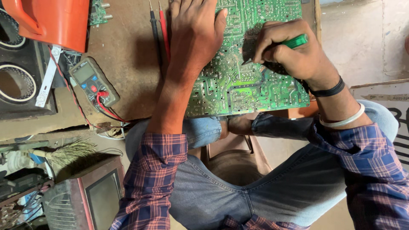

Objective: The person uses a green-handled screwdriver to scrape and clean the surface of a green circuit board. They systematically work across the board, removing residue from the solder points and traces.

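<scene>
A large green circuit board [238, 85] lies solder side up on a brown workbench [128, 55]. My left hand [194, 32] rests flat on the board's left part, fingers spread toward its far edge. My right hand [285, 51] is closed around a green-handled tool [296, 41], whose tip meets the board near its middle. A black band and a white bangle sit on my right wrist.
A grey multimeter [91, 81] with red and black leads lies at the left; its two probes [159, 25] lie beside my left hand. An orange plastic container [51, 21], speakers [17, 81], a small brush [68, 153] and an old small television [91, 196] are at the left.
</scene>
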